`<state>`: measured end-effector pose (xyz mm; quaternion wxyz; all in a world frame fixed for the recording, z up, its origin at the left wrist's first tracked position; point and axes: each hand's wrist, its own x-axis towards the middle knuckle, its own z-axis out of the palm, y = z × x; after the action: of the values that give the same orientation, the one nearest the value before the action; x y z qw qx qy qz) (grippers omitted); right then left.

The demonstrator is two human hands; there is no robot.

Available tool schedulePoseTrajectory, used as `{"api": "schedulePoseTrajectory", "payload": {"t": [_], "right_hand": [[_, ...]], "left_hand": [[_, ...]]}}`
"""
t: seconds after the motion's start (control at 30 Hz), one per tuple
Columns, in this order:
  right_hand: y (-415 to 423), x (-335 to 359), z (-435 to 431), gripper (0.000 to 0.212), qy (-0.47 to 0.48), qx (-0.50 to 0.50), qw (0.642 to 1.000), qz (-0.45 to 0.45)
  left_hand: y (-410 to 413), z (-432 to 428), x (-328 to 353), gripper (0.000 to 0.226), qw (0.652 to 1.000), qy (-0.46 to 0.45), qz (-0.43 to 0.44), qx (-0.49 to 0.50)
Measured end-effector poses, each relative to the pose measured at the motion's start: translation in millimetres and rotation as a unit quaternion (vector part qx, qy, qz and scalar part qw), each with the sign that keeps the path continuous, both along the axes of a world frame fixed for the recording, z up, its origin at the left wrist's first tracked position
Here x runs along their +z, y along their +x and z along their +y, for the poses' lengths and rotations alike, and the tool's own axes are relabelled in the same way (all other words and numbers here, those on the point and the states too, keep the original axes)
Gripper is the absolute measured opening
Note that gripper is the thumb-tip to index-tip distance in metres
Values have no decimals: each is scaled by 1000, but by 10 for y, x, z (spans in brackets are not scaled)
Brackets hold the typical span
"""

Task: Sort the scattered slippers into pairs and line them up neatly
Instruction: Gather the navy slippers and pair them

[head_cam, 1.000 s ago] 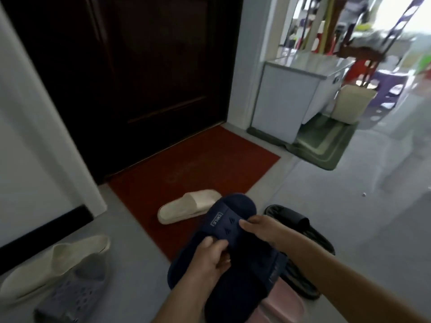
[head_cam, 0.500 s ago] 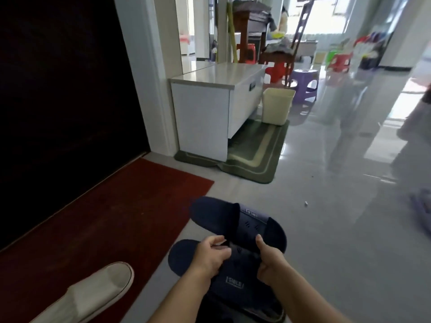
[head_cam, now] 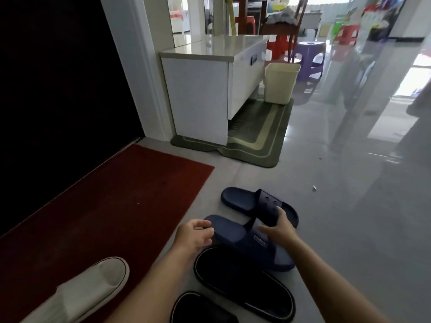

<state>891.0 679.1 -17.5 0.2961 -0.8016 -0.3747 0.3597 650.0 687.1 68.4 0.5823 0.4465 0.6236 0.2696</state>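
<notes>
Your right hand [head_cam: 277,229] lies spread across the navy slippers [head_cam: 233,231]; your left hand [head_cam: 194,236] curls at the nearer heel, grip unclear. Just off the red mat [head_cam: 105,194], they join the black pair [head_cam: 233,276]; the beige slipper [head_cam: 93,290] on it looks unmatched.

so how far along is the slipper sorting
Done: both navy slippers lie side by side on the floor, the two black slippers beside them. In hand: the right hand touches the navy straps, the left hand is at the near toe. Left: the cream slipper on the red mat, mate not in view.
</notes>
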Motion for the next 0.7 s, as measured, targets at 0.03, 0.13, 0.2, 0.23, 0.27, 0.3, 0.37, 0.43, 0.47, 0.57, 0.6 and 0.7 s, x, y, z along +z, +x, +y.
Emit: {"api": "schedulePoseTrajectory", "payload": {"t": [0.03, 0.13, 0.2, 0.23, 0.27, 0.3, 0.37, 0.43, 0.47, 0.57, 0.6, 0.7], "right_hand": [[-64, -18, -53, 96, 16, 15, 1000, -7], [-331, 25, -178, 94, 62, 62, 996, -15], [-592, 115, -273, 90, 85, 104, 991, -1], [-756, 157, -340, 87, 92, 115, 989, 31], [-937, 194, -419, 84, 93, 128, 985, 64], [-1143, 223, -510, 80, 92, 151, 980, 92], [-1627, 239, -730, 76, 76, 217, 962, 146], [-2163, 219, -967, 73, 47, 287, 938, 191], [-2440, 208, -1071, 71, 30, 321, 926, 194], [-3272, 185, -1297, 67, -2, 432, 885, 174], [-3549, 183, -1340, 65, -6, 461, 871, 167], [-4297, 228, -1368, 53, -5, 540, 837, 84]], "left_hand": [[-38, -31, -21, 18, 1000, 0, 6, -3], [-185, -155, -63, 20, 1000, 5, 23, -2], [-345, -303, -72, 22, 1000, 7, 28, -3], [-459, -406, -64, 22, 999, 8, 32, -7], [-597, -527, -56, 23, 999, 6, 38, -13], [-762, -667, -55, 23, 999, -2, 40, -17], [-1191, -1007, -87, 23, 999, -25, 46, -8], [-1733, -1393, -127, 25, 997, -44, 65, 28], [-2033, -1587, -149, 25, 994, -52, 75, 54], [-2961, -2176, -154, 24, 982, -71, 101, 139], [-3269, -2378, -131, 24, 976, -77, 108, 172], [-4047, -2988, -34, 26, 954, -94, 130, 255]]}}
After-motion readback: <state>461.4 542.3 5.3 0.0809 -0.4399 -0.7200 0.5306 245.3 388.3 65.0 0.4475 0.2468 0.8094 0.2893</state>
